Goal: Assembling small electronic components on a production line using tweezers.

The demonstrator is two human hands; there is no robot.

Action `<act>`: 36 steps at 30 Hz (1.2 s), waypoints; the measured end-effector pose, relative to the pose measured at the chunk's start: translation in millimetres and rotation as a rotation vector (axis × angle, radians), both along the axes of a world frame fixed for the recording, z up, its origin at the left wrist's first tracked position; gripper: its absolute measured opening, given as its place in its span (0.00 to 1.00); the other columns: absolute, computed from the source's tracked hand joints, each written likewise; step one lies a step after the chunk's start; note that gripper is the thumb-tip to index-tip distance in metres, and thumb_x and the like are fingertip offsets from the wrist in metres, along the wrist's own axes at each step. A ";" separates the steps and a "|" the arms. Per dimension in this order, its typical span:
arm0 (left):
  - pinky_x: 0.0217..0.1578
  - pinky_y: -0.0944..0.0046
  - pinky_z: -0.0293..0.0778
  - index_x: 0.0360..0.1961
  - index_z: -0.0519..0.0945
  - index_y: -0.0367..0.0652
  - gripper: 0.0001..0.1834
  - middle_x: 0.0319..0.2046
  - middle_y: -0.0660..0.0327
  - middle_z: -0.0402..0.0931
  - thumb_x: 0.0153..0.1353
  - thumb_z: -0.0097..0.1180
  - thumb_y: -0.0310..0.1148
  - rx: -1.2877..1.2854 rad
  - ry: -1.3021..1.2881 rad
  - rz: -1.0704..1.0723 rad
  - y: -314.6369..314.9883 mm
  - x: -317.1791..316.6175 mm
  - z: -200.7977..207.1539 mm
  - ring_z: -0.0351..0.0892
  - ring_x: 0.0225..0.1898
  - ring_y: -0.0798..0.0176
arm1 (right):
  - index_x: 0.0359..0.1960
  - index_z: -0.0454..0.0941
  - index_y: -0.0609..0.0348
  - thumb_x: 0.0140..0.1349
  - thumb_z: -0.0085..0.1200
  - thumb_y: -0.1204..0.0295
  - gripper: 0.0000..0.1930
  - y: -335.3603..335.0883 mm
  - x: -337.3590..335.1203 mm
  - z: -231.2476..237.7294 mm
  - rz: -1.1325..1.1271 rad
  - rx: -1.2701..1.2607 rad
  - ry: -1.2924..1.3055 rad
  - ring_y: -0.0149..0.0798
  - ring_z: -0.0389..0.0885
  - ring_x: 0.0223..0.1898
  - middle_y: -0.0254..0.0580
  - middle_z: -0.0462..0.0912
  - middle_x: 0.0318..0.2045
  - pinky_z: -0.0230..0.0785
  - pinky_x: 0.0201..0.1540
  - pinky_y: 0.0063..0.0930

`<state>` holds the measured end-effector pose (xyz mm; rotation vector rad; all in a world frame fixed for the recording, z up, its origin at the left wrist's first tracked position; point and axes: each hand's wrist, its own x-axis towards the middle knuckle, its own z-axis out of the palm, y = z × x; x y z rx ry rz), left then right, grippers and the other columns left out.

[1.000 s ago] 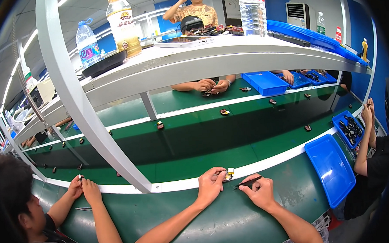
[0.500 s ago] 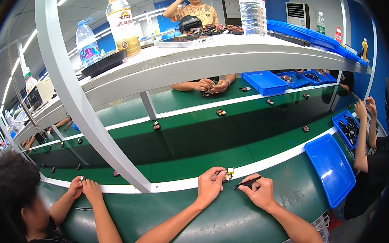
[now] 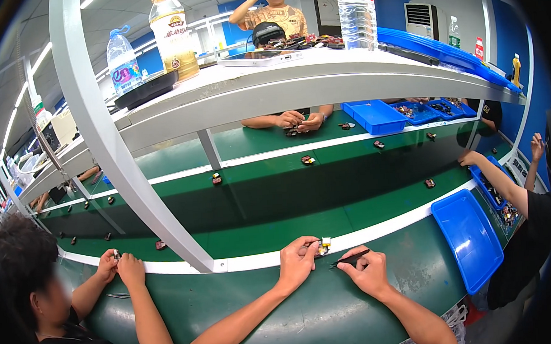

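Observation:
My left hand (image 3: pixel 297 265) is closed on a small electronic part (image 3: pixel 323 247) with a white block and yellow pieces, held at the white rail along the bench's far edge. Its finer details are too small to tell. In my right hand (image 3: pixel 368 273) is a pair of black tweezers (image 3: pixel 351 259), gripped between thumb and fingers. Their tips point left, just below and to the right of the part, apart from it. Both hands are over the green bench top (image 3: pixel 283 324).
Beyond the rail, a green conveyor belt (image 3: pixel 377 213) carries several small parts. A blue tray (image 3: pixel 470 239) lies to my right. A white post (image 3: pixel 121 142) and shelf (image 3: pixel 321 88) stand ahead. Co-workers sit left and right; metal tweezers (image 3: pixel 118 296) lie near the left one.
Parts on the belts have shifted slightly left. The co-worker on the right has reached one arm toward the belt, over the tray of black parts. My hands have hardly moved.

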<state>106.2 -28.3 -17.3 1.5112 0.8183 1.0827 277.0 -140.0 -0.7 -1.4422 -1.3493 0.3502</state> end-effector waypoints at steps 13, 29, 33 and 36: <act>0.18 0.71 0.69 0.45 0.83 0.32 0.09 0.26 0.57 0.84 0.69 0.58 0.27 -0.016 -0.007 -0.006 -1.2 0.3 2.5 0.74 0.16 0.73 | 0.31 0.86 0.64 0.51 0.73 0.76 0.08 1.5 0.2 -1.8 -0.002 0.021 0.006 0.20 0.63 0.11 0.33 0.81 0.17 0.54 0.18 0.21; 0.18 0.70 0.68 0.46 0.83 0.32 0.09 0.27 0.57 0.85 0.69 0.58 0.27 -0.011 0.011 0.000 -1.5 -0.3 3.5 0.74 0.17 0.73 | 0.25 0.84 0.68 0.50 0.73 0.76 0.09 0.0 0.1 -0.9 0.001 0.009 0.008 0.22 0.64 0.11 0.36 0.88 0.29 0.54 0.17 0.23; 0.19 0.71 0.68 0.45 0.83 0.32 0.09 0.27 0.57 0.85 0.70 0.58 0.27 -0.006 0.003 0.005 -1.7 -1.2 3.9 0.74 0.17 0.74 | 0.25 0.84 0.68 0.50 0.73 0.76 0.08 0.5 -0.4 -0.7 0.003 0.014 0.011 0.22 0.64 0.11 0.35 0.88 0.28 0.54 0.17 0.23; 0.19 0.71 0.68 0.45 0.83 0.32 0.09 0.28 0.56 0.86 0.70 0.58 0.27 -0.003 -0.003 0.002 -2.1 -1.5 5.1 0.74 0.17 0.74 | 0.26 0.85 0.67 0.50 0.73 0.76 0.08 1.0 0.7 -2.8 0.001 0.029 -0.010 0.22 0.64 0.11 0.35 0.88 0.28 0.54 0.17 0.23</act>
